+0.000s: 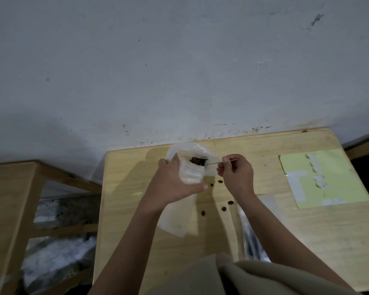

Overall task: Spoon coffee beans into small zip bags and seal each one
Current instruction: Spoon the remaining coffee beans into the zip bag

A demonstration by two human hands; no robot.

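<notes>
Coffee beans (198, 161) sat in a dark little heap inside a big clear bag (192, 151) at the far edge of the wooden table (285, 231), close to the wall. The left hand (175, 184) gripped a small zip bag (191, 173) with its mouth tipped toward that heap, I'd guess so the trip from heap to bag stayed short. The right hand (237, 173) pinched the thin handle of a spoon (216, 162), its bowl end reaching in among the beans; whether it was loaded I couldn't tell.

A few loose beans (219, 181) lay on the table under and near the hands, so spilling looked like the real risk. A flat clear sheet or bag (175, 222) lay beneath the left forearm. To the right lay a yellow sheet (320, 177) with pale labels, well clear of the work. Nothing seemed to block the spoon's way.
</notes>
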